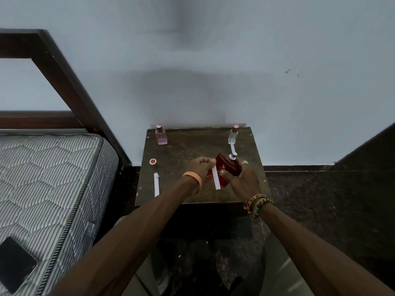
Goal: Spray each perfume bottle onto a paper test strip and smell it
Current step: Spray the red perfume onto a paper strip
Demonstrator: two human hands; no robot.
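Over the table (188,150): both hands meet near the middle, above the top.
Red bottle (229,169): lifted and tilted, cap off, spray head (232,155) bare at the far end; likely glass, so heavy for its size, hard, slick and breakable; best held round the flat body.
Right hand (243,180): wraps the red bottle, thumb on its front face; whether a finger sits on the spray head I cannot tell.
Left hand (198,167): fingers curled, pinching the top of the held strip.
Held strip (215,178): hangs against the bottle's left side; light, floppy, easily creased.
Pink bottle (161,136): upright, far left.
Clear bottle (232,136): upright, far right.
Loose strip (156,184): flat, near left.
Red cap (153,163): left, beside that strip.
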